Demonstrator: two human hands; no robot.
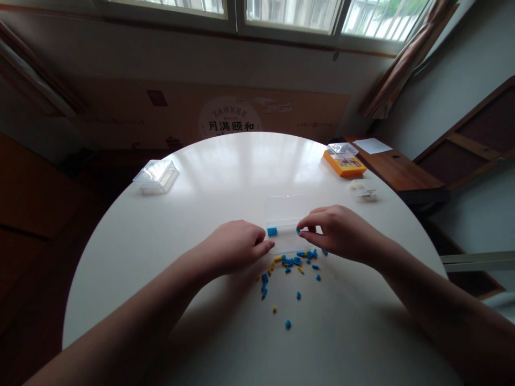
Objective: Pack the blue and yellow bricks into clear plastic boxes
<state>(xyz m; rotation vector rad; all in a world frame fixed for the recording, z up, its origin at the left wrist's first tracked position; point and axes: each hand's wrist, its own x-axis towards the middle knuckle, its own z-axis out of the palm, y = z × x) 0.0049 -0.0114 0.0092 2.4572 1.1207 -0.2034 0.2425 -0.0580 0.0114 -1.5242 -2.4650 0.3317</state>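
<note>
A shallow clear plastic box (pixel 287 245) lies in the middle of the white table, its lid (pixel 286 205) folded back behind it. Inside, at the left end, sits a group of blue building bricks (pixel 272 231). My left hand (pixel 237 246) is closed at the box's left edge, thumb by the front corner. Over the box's right end, my right hand (pixel 336 230) pinches a small blue brick (pixel 298 231) between thumb and index finger. In front of the box, loose blue bricks (pixel 296 261) and yellow bricks (pixel 278 259) lie scattered.
Clear plastic boxes (pixel 157 177) stand at the table's left edge. At the right back is an orange box (pixel 345 163) with a clear container on it, and nearer lies a small clear packet (pixel 363 188). A wooden desk (pixel 396 166) holds paper beyond the round table (pixel 225 177).
</note>
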